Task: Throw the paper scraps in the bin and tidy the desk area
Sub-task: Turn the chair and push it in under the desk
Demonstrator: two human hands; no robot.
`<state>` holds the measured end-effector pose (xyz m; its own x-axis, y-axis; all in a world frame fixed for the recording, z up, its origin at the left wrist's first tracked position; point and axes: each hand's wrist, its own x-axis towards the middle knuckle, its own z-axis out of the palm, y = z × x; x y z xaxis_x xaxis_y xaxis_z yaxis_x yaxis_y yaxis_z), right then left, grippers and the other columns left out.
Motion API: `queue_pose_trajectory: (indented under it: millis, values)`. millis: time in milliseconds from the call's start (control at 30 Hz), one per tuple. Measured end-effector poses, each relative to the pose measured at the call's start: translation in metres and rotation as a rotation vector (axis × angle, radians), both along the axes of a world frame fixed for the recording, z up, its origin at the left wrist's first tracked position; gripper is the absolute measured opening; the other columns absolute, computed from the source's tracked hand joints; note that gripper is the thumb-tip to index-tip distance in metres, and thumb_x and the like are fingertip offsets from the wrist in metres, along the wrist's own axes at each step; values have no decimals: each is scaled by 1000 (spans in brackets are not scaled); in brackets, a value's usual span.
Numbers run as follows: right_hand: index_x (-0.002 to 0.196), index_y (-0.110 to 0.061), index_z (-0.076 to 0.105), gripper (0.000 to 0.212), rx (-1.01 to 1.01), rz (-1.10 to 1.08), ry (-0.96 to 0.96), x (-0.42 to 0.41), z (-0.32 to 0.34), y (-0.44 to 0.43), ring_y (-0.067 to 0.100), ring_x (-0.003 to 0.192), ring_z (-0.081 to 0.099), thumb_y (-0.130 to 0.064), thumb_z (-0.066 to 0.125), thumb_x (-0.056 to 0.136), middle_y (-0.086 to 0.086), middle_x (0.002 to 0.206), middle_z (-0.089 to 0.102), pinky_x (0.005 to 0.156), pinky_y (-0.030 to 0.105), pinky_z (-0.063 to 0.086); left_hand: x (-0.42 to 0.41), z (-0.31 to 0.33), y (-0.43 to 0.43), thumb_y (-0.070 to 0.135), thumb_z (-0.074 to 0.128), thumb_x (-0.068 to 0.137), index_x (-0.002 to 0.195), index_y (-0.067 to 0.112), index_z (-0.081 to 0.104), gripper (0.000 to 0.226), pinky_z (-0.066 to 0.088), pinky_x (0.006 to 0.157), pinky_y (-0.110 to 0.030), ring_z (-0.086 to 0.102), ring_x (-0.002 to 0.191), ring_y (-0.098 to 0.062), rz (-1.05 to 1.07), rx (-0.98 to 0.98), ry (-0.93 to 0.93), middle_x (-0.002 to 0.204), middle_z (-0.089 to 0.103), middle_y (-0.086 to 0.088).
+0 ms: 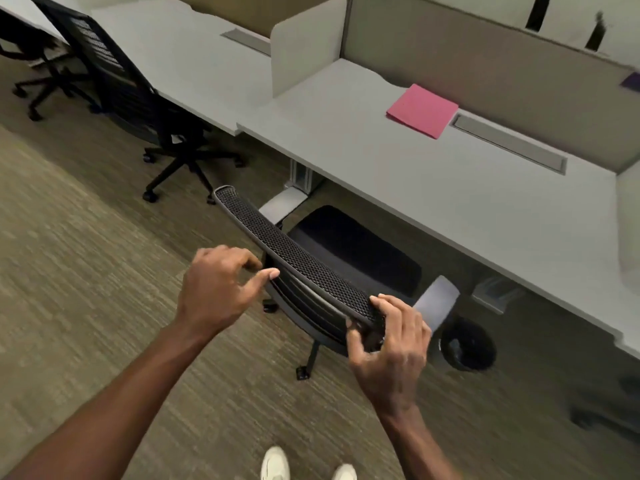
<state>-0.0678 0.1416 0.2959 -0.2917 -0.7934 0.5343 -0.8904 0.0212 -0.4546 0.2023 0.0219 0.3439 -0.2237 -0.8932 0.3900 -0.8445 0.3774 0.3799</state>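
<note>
Two hands are working at the top edge of the black mesh chair back [294, 258]: the right hand [388, 344] is clamping its grip around the right corner of that edge, while the left hand [218, 289] is hanging loosely open beside it, with only the thumb tip touching the rim. The chair seat is sitting partly under the grey counter [433, 188], where a pink folder [422, 110] is lying flat near the rear partition. The black bin [467, 344] is standing on the carpet just right of the chair, below the counter edge.
</note>
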Motion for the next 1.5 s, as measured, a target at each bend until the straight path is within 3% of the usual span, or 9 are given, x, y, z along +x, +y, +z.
queue_pose_trajectory:
  millis: [100,233,333,400,567,967,1500]
  values:
    - [124,-18,71,59,53,-93,109,0,9,-2,22,116,62,-63,74,86,1,123,69,104,46,45,3,2,-25,81,60,84,99,24,69,59,49,88,-44,63,102,-21,46,-80,-67,103,67,6]
    - [124,-20,72,76,144,-232,159,-6,16,-6,26,112,63,-85,59,86,3,117,71,102,50,45,3,-5,-50,95,56,73,130,20,56,95,48,108,-52,52,133,-25,31,-44,-52,140,53,-3]
    - [121,-21,74,79,155,-273,148,-13,18,-5,27,112,63,-89,54,86,3,115,71,100,52,45,-1,-15,-66,100,45,72,141,21,51,105,20,127,-65,30,156,-31,0,95,-149,156,44,-5]
    - [120,-21,74,78,157,-283,151,-19,17,-5,27,111,62,-89,52,87,3,114,70,98,51,45,-8,-23,-72,101,33,73,147,24,49,108,1,129,-64,9,163,-33,-41,149,-197,163,35,-8]
    - [117,-20,75,76,136,-281,166,-38,14,-12,28,110,61,-87,54,88,5,113,70,91,49,48,-22,-30,-84,102,29,76,143,30,48,101,-12,129,-60,6,162,-35,-73,125,-157,157,33,-8]
    - [117,-19,75,76,126,-290,193,-69,7,-39,28,108,61,-87,57,87,6,111,71,86,48,48,-51,-26,-109,102,25,77,141,29,50,100,-6,129,-68,9,161,-35,-121,131,-175,153,38,-5]
    - [116,-17,77,77,94,-239,166,-143,7,-89,31,106,63,-85,53,90,7,111,72,85,49,49,-117,-28,-148,100,22,81,136,30,51,94,-4,130,-66,15,161,-32,-107,104,-184,148,43,-1]
